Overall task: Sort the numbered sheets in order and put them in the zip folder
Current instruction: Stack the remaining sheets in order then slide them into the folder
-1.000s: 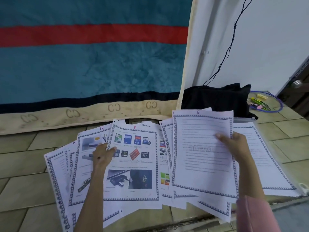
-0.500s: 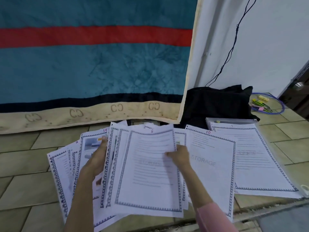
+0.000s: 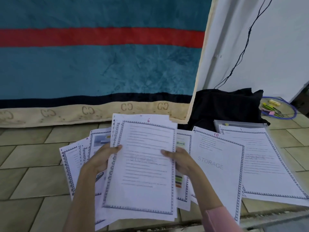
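Gathering now: both hands, left (image 3: 103, 158) and right (image 3: 179, 159), grip the bordered white stack topped by sheet 6 (image 3: 143, 163), carried leftward a moment ago; sheet 10 (image 3: 217, 166) lies uncovered on the tiled floor (image 3: 30, 178); clear zip folder (image 3: 240, 123) waits behind, sorting unfinished.

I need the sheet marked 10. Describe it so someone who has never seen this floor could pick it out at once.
Start at the black bag against the white wall; the papers fan out on the tiled floor in front of it. The sheet marked 10 lies just right of the right hand. Unlike the sheets beside it, it has a red handwritten 10 at the top and a large grey STORAGE watermark in plain view.
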A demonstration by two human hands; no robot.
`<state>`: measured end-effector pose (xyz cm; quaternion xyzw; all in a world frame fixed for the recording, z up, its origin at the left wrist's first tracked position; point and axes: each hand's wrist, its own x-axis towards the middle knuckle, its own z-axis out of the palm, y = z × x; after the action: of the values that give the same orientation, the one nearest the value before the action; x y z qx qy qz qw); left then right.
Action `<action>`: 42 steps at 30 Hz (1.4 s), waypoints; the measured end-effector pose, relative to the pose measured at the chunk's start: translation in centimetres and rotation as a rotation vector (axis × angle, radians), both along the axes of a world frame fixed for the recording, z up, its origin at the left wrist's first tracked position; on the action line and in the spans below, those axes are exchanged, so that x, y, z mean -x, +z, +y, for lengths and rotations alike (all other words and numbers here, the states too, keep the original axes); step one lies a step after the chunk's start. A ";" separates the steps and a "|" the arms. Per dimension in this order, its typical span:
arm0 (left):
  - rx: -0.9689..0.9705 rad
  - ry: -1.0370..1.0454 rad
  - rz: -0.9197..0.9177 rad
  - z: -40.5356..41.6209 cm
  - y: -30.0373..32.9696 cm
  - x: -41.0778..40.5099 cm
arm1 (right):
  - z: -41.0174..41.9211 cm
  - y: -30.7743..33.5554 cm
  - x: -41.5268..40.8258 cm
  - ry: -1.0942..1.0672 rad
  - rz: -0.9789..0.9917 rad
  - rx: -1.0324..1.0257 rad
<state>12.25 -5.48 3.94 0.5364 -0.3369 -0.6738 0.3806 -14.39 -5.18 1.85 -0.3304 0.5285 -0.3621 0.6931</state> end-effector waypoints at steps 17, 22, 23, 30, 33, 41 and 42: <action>-0.112 0.613 -0.793 1.1 -3.7 -5.0 | 0.1 -0.6 10.3 -0.260 1.059 0.064; -0.157 0.557 -0.866 1.4 -3.9 -5.5 | 0.0 -0.6 10.0 -0.272 1.026 0.030; -0.200 0.583 -0.928 1.4 -3.8 -5.6 | 0.0 -0.6 10.0 -0.271 1.021 0.023; -0.175 0.812 -0.860 1.8 -3.1 -7.4 | 0.0 -0.3 9.6 -0.261 1.050 0.007; -0.103 0.917 -0.811 2.0 -0.6 -8.4 | 0.1 0.0 9.3 -0.260 1.044 0.015; 0.445 0.805 -1.068 4.8 13.9 -10.5 | -0.3 -0.3 9.0 -0.255 1.012 0.010; 0.504 0.808 -1.055 5.1 15.1 -10.8 | -0.3 -0.4 8.9 -0.255 1.009 0.011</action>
<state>23.08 -0.37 19.05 0.7696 -0.3964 -0.0320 0.4995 -23.34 -5.52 1.47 -0.4003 0.8311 -0.2421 0.3009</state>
